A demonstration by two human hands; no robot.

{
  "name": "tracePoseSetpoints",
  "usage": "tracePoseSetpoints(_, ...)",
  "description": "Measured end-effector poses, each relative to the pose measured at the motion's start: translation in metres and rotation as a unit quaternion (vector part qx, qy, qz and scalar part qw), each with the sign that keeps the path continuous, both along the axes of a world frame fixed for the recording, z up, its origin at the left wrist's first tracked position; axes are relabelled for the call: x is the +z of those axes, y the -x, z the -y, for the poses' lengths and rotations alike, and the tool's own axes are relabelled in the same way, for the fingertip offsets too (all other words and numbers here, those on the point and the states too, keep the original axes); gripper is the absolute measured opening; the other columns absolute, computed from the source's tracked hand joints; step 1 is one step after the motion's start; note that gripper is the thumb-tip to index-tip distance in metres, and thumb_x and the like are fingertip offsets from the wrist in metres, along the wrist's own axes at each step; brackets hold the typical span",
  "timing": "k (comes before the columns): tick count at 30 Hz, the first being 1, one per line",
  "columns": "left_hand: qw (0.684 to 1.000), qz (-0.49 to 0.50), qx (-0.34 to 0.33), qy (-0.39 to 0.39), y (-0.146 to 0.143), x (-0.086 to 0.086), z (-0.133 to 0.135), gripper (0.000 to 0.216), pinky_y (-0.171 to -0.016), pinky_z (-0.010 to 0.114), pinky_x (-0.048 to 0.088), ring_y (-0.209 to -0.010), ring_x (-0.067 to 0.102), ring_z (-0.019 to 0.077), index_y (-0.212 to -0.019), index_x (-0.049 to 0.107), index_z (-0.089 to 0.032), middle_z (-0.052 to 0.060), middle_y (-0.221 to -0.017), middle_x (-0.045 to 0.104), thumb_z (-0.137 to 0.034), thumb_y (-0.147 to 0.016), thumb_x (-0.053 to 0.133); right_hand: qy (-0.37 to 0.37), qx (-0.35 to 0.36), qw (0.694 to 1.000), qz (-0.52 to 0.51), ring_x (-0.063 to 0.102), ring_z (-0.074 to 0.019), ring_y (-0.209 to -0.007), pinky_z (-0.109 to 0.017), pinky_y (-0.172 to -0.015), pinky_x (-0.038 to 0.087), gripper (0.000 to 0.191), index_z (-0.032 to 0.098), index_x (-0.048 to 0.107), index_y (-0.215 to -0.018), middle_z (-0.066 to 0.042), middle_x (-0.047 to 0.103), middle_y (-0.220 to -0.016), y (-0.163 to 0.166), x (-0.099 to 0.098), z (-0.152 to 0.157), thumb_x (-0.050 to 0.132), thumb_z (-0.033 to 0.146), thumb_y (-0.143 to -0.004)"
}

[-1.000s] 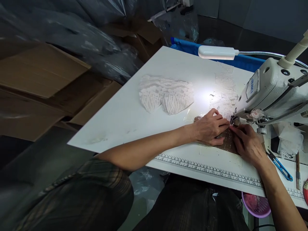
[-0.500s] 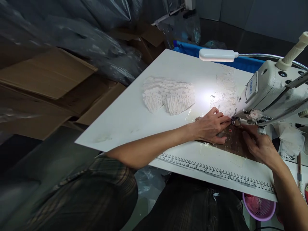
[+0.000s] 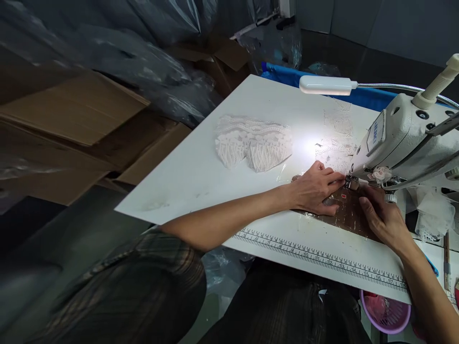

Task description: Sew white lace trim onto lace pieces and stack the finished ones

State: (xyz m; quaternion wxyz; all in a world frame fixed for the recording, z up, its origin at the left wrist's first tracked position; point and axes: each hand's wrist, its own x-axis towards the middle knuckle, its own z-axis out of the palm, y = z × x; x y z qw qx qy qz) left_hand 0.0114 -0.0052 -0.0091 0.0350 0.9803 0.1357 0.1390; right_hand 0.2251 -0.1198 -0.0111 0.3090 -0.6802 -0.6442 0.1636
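White lace fabric lies on the far side of the sewing machine's presser foot, lit by a bright spot. My left hand rests palm down left of the foot, its fingertips at the near edge of the lace. Its thumb is spread away over the brown plate. On the foot's right, my right hand has curled fingers, partly hidden under the machine head. Whatever those fingers pinch cannot be made out. The needle area is too small to read clearly.
Gathered lace pieces lie on the white table, left of my hands. A lamp hangs over the far side. Sheer scraps sit to the right. A purple basket stands below the front edge; cardboard boxes are at left.
The view has shifted slightly. My right hand has moved a little left and closer to the plate, while my left hand stays nearly in place beside the foot.
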Motion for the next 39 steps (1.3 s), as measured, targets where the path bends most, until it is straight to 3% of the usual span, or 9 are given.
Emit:
tracePoseSetpoints(4, 1.000, 0.000, 0.006, 0.006, 0.000, -0.003, -0.001, 0.059, -0.091, 0.046, 0.037, -0.105, 0.058, 0.0300, -0.130, 0.056, -0.009, 0.019, -0.137, 0.057, -0.051, -0.090, 0.050, -0.069, -0.014, 0.995, 0.066, 0.064, -0.0260, -0.097, -0.045, -0.087, 0.053, 0.036, 0.020, 0.068, -0.110, -0.013, 0.065, -0.107, 0.005, -0.013, 0.010, 0.047, 0.044, -0.094)
tracePoseSetpoints(7, 1.000, 0.014, 0.007, 0.017, 0.000, -0.005, -0.001, 0.060, -0.099, 0.050, 0.035, -0.111, 0.058, 0.0314, -0.132, 0.054, -0.007, 0.021, -0.137, 0.056, -0.051, -0.091, 0.050, -0.100, -0.016, 0.989, 0.108, 0.063, -0.0258, -0.098, -0.047, -0.090, 0.053, 0.035, 0.019, 0.067, -0.118, -0.014, 0.063, -0.111, 0.009, -0.017, 0.011, 0.047, 0.035, -0.094)
tracePoseSetpoints(15, 0.996, 0.015, 0.022, 0.081, -0.001, -0.011, -0.003, 0.080, -0.117, 0.057, 0.020, -0.144, 0.034, 0.0381, -0.150, 0.033, -0.006, 0.025, -0.156, 0.034, -0.057, -0.092, 0.052, -0.115, -0.005, 0.985, 0.129, 0.062, -0.0257, -0.097, -0.045, -0.089, 0.054, 0.034, 0.018, 0.068, -0.115, -0.014, 0.061, -0.111, 0.012, -0.021, 0.010, 0.044, 0.031, -0.095)
tracePoseSetpoints(20, 0.991, -0.060, 0.026, 0.113, -0.004, -0.001, -0.016, 0.087, -0.122, 0.055, 0.012, -0.150, 0.025, 0.0366, -0.154, 0.030, -0.008, 0.019, -0.161, 0.029, -0.064, -0.091, 0.051, -0.164, 0.017, 0.971, 0.174, 0.061, -0.0256, -0.092, -0.043, -0.080, 0.054, 0.035, 0.017, 0.069, -0.112, -0.015, 0.060, -0.108, 0.013, -0.024, 0.012, 0.040, 0.032, -0.097)
tracePoseSetpoints(26, 0.994, -0.071, 0.044, 0.069, 0.007, 0.013, -0.028, 0.077, -0.123, 0.052, 0.014, -0.149, 0.028, 0.0344, -0.151, 0.036, -0.011, 0.016, -0.162, 0.028, -0.059, -0.093, 0.055, -0.242, 0.063, 0.944, 0.216, 0.060, -0.0257, -0.081, -0.041, -0.071, 0.053, 0.036, 0.016, 0.068, -0.107, -0.014, 0.064, -0.097, 0.004, -0.032, 0.009, 0.038, 0.034, -0.097)
tracePoseSetpoints(30, 0.986, -0.003, 0.160, 0.040, 0.037, 0.020, -0.034, 0.058, -0.114, 0.052, 0.029, -0.138, 0.042, 0.0323, -0.138, 0.048, -0.013, 0.019, -0.154, 0.041, -0.054, -0.096, 0.054, -0.228, 0.084, 0.944, 0.222, 0.063, -0.0278, -0.086, -0.044, -0.076, 0.053, 0.037, 0.015, 0.067, -0.109, -0.014, 0.066, -0.098, -0.003, -0.040, 0.005, 0.037, 0.035, -0.097)
tracePoseSetpoints(33, 0.949, 0.043, 0.307, 0.065, 0.066, 0.022, -0.042, 0.055, -0.101, 0.046, 0.041, -0.118, 0.053, 0.0309, -0.121, 0.056, -0.011, 0.018, -0.130, 0.057, -0.054, -0.089, 0.066, -0.237, 0.085, 0.941, 0.228, 0.064, -0.0284, -0.084, -0.045, -0.077, 0.053, 0.039, 0.014, 0.068, -0.106, -0.014, 0.069, -0.096, -0.006, -0.045, 0.002, 0.036, 0.036, -0.096)
tracePoseSetpoints(35, 0.914, 0.067, 0.389, 0.088, 0.081, 0.021, -0.046, 0.051, -0.094, 0.043, 0.045, -0.108, 0.055, 0.0294, -0.107, 0.059, -0.012, 0.014, -0.116, 0.059, -0.053, -0.082, 0.074, -0.240, 0.081, 0.940, 0.227, 0.065, -0.0285, -0.083, -0.045, -0.077, 0.054, 0.039, 0.014, 0.068, -0.104, -0.014, 0.070, -0.094, -0.005, -0.046, 0.001, 0.036, 0.036, -0.096)
tracePoseSetpoints(39, 0.888, 0.112, 0.430, 0.116, 0.097, 0.014, -0.049, 0.024, -0.092, 0.042, 0.048, -0.103, 0.057, 0.0259, -0.086, 0.059, -0.017, 0.008, -0.105, 0.058, -0.039, -0.088, 0.067, -0.247, 0.071, 0.941, 0.220, 0.065, -0.0288, -0.082, -0.045, -0.074, 0.054, 0.038, 0.017, 0.068, -0.102, -0.014, 0.071, -0.092, 0.000, -0.043, 0.002, 0.036, 0.036, -0.095)
